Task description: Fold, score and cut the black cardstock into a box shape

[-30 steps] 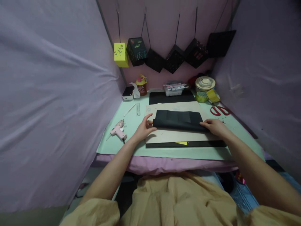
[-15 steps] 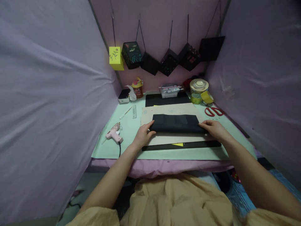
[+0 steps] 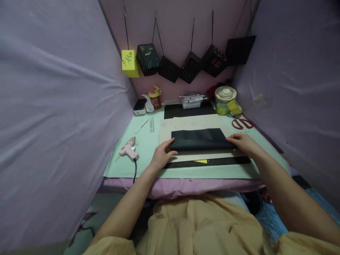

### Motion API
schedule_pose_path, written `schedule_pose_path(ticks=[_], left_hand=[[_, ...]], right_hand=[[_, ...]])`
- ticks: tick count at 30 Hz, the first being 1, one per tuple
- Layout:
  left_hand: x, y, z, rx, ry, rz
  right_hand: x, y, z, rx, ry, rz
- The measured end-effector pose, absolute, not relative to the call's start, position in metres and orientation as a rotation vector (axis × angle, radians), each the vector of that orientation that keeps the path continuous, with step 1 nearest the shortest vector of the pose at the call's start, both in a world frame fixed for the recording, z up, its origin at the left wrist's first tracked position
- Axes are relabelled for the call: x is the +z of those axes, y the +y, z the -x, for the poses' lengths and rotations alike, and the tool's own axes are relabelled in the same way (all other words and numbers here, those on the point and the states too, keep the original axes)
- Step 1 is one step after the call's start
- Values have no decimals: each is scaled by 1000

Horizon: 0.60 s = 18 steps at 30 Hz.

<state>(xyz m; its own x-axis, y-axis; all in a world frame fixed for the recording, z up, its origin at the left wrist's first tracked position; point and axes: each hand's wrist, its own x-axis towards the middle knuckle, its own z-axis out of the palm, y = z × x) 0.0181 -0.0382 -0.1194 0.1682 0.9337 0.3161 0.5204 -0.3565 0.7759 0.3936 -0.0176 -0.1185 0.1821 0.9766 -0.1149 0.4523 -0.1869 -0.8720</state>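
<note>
A sheet of black paper point(image 3: 199, 139), bent over along its near side, lies above a pale board point(image 3: 191, 122) on the table. My left hand point(image 3: 161, 154) grips its left end between thumb and fingers. At the opposite end, my right hand point(image 3: 241, 142) pinches the near right corner. Under the board's near edge runs a black strip point(image 3: 225, 161) with a small yellow piece point(image 3: 201, 161) showing. Another dark sheet point(image 3: 175, 111) lies behind the board.
To the left rest a pink glue gun point(image 3: 130, 148) with its cord, a small ruler point(image 3: 151, 124) and a white pen-like tool point(image 3: 141, 126). Red-handled scissors point(image 3: 242, 123), tape rolls point(image 3: 222, 109) and a pen box point(image 3: 191, 101) stand farther back. Decorated boxes point(image 3: 191, 67) hang behind.
Both hands keep hold of the black paper, which has shifted very slightly toward me. The whole view has tilted down a little.
</note>
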Motion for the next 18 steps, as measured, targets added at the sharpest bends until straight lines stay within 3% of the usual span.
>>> schedule_pose_path(ticks=[6,9,13,18], left_hand=[[-124,-41,-23,1014,1453,-2153],[-124,-41,-25,1019,1462,-2166],[-123,-41,-24,1021,1464,-2140],[-123,-41,-23,1064,1479,-2051]], right_hand=[[-115,-13,-394,841,-1469,1909],[-110,-24,-387,418,-1503,1898],[-109,-50,-362,-324,-1620,1523],[-118,-47,-326,-433,-2288,1105]])
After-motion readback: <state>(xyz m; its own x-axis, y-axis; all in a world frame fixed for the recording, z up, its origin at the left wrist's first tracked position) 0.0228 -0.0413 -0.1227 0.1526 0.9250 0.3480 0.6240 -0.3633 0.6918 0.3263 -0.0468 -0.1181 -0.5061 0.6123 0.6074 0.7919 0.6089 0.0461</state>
